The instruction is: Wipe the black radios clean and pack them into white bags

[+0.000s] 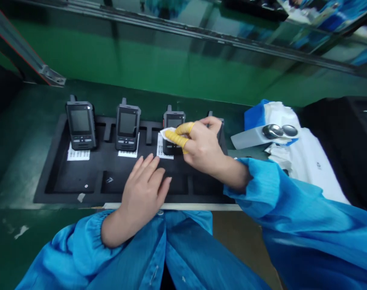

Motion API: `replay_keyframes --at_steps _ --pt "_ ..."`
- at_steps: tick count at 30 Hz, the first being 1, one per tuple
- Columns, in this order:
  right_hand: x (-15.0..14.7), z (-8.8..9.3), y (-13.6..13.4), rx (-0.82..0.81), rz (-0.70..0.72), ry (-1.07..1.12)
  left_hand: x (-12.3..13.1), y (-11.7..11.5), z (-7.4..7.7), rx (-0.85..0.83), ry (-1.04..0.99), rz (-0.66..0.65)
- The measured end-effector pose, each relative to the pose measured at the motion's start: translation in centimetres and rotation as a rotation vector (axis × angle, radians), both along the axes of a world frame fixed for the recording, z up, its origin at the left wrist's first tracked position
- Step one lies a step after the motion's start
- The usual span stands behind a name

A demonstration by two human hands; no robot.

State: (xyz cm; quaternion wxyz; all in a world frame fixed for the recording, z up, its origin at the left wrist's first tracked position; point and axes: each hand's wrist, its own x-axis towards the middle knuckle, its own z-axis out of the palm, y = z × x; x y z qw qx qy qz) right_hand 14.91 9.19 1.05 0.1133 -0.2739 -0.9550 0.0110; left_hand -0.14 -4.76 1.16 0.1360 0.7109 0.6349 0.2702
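In a black foam tray (77,197) stand several handheld two-way radios with screens and stub antennas. My right hand (201,145), with yellow finger cots on some fingers, pinches a small white wipe (163,133) over the third radio (175,117), partly covering it. A fourth radio (222,125) is mostly hidden behind that hand. My left hand (145,187) lies flat on the tray's front part, fingers extended, holding nothing. Left of it are the second radio (127,125) and the first radio (80,123). White printed labels (78,155) show beneath the radios.
Right of the tray, a translucent white bottle with a metal cap (251,137) lies by a blue box (254,117) and crumpled white tissues (281,112). A black case (340,145) stands far right. A green panel (171,64) with a metal rail rises behind.
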Motion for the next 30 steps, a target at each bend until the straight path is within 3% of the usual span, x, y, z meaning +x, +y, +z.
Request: replay_keyframes --at_steps 5,10,12,17,24,27,30 --pt "-6.7 -0.2 2.2 -0.058 -0.016 0.025 -4.6 -0.8 -0.5 -0.049 0.151 0.115" --pt "-10.8 -2.0 3.0 -0.062 -0.025 -0.017 -5.7 -0.9 -1.2 -0.144 0.191 0.064" --pt "-10.8 -2.6 2.2 -0.027 0.029 -0.037 -5.4 -0.9 -1.3 -0.143 0.181 0.053" --pt "-10.1 -2.8 -0.3 -0.001 0.311 -0.057 -5.1 -0.8 -1.3 -0.163 0.151 0.055" --pt "-11.0 -2.7 3.4 0.074 0.004 -0.066 -5.2 -0.9 -1.3 -0.152 0.172 0.050" --pt "-9.7 -3.2 3.0 0.112 -0.016 -0.043 -5.2 -0.9 -1.3 -0.149 0.166 0.048" --pt "-8.0 -3.2 0.6 0.179 0.066 -0.009 -5.2 -0.9 -1.3 -0.152 0.155 0.050"
